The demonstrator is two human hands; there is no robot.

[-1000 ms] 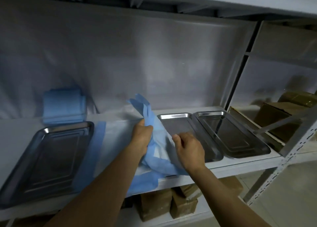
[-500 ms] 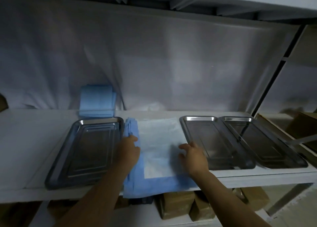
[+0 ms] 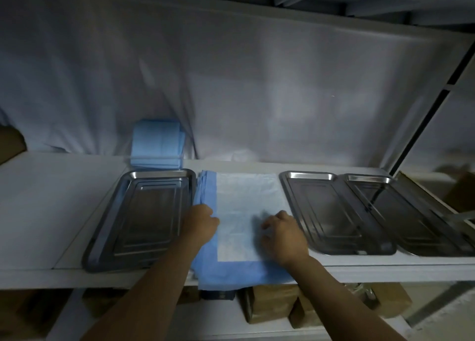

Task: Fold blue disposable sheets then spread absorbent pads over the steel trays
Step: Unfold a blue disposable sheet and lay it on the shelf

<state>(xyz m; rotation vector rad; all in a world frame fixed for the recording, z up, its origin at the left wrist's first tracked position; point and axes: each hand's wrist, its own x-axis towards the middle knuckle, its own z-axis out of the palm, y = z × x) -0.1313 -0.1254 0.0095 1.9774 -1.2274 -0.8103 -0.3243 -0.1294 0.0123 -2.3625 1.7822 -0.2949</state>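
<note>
A blue-edged absorbent pad (image 3: 244, 204) lies folded on the white shelf between steel trays, its white centre facing up and its front edge hanging over the shelf lip. My left hand (image 3: 200, 222) is closed on the pad's bunched blue left edge. My right hand (image 3: 282, 235) presses flat on the pad's right side, fingers curled. One steel tray (image 3: 144, 219) sits bare to the left. Two more steel trays (image 3: 331, 212) (image 3: 411, 212) sit bare side by side on the right. A stack of folded blue sheets (image 3: 158, 145) leans against the back drape.
The white shelf (image 3: 46, 199) runs left with bare surface. A white drape (image 3: 257, 83) covers the back. A shelf upright (image 3: 421, 124) rises at right. Cardboard boxes (image 3: 277, 302) sit on the lower shelf, another (image 3: 460, 191) at far right.
A second ago both hands held the pad lifted and crumpled. It now lies flat and folded on the shelf, with both hands pressing on it. The camera view has shifted left.
</note>
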